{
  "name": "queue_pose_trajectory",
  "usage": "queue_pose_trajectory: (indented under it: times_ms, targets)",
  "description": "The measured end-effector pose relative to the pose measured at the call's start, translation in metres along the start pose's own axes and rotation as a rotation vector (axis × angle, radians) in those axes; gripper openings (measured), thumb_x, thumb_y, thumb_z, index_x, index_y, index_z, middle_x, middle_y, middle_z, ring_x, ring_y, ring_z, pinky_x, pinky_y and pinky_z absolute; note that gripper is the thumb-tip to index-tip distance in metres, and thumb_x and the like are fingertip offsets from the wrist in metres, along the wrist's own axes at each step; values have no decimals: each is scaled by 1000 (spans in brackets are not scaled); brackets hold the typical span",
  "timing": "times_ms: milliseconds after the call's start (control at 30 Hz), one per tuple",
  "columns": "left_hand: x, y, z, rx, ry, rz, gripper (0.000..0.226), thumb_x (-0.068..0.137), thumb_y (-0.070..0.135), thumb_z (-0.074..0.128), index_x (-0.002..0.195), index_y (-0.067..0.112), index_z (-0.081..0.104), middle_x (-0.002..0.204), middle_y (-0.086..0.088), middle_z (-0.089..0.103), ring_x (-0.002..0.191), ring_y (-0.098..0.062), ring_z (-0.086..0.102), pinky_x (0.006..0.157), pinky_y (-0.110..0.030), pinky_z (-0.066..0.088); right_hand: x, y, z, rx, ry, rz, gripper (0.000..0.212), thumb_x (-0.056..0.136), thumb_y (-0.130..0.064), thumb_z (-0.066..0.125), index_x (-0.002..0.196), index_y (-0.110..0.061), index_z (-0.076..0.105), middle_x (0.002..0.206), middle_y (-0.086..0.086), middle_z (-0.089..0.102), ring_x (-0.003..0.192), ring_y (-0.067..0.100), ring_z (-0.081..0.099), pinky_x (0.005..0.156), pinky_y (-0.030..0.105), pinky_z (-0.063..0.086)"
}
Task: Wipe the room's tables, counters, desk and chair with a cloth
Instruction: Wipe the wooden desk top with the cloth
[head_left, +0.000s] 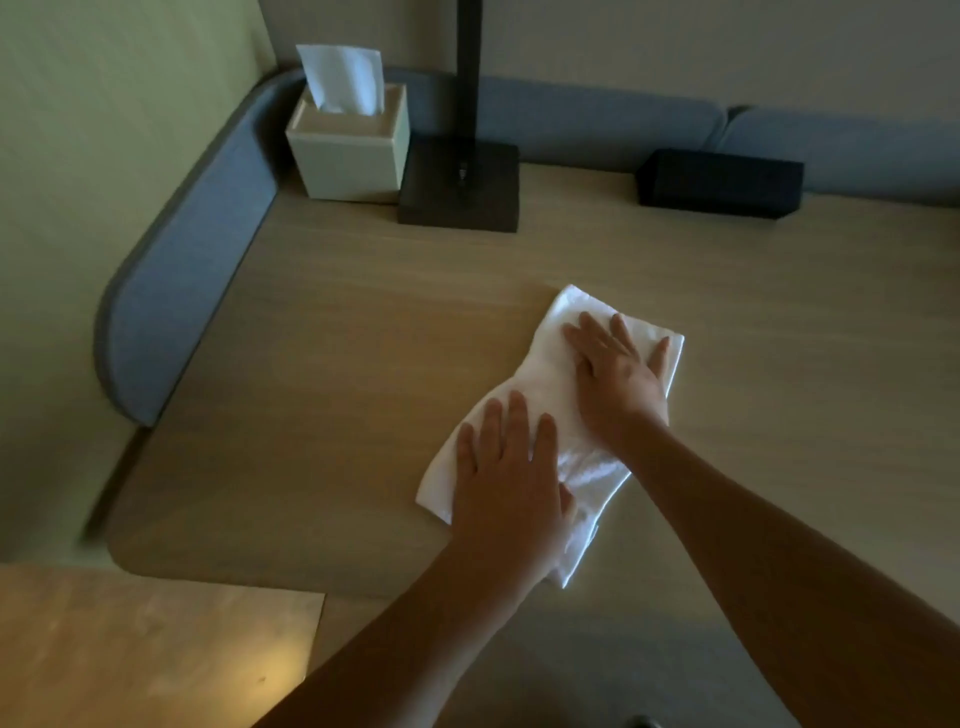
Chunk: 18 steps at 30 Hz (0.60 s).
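1. The lamp (464, 124) was cut off at the top edge, so only its dark post and square base showed, at about 12 o'clock from the cloth (558, 415).
2. Something small and dark at the bottom edge was too cropped to make out.
3. The black box (719, 182) at 1 o'clock was too dim to read.
4. Both forearms ran out of view at the lower right.
5. The white cloth lay folded into a long strip on the desk (337, 364), slanting from 7 to 1 o'clock, creased near its middle.
6. The left hand (511, 478) pressed flat on its near end, fingers straight and spread.
7. The right hand (618, 369) pressed flat on its far end, fingers splayed likewise, gripping nothing.
8. A tissue box (348, 143) stood at 11 o'clock, just beside the lamp base.
9. A blue padded screen (192, 280) edged the desk at 9 o'clock and along the back.
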<state>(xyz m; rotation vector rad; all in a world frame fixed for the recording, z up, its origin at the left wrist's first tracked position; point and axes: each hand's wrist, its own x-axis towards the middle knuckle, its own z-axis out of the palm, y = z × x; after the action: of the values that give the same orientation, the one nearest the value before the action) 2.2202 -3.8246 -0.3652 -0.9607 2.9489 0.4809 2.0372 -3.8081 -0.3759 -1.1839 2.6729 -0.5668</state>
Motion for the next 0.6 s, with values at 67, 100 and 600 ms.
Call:
queue_pose_trajectory:
  times_ms: [67,100,600]
  targets:
    - [16,34,11,1,-33,18,71,99,40,46,161,23,15,169,-12,-12,156,-30,-13,123,-54,-9,2,37,-14,-132,-49,46,53,105,-45,21,157,-40,28,170,-7,16,158,16,-1,121,61,-11]
    - [23,51,17,0,-40,24,71,98,40,44,161,24,16,169,-11,-12,156,-29,-14,122,-54,-12,3,56,-20,-175,-66,81,58,102,-53,14,159,-42,18,172,-5,8,158,18,-5,121,62,-12]
    - [157,223,67,159,-64,340,77,93,67,6,162,33,3,170,2,-13,156,-19,-15,125,-48,-7,32,274,-115,-199,-31,288,84,89,-81,3,161,-39,-3,172,3,-8,156,29,-19,117,70,-9]
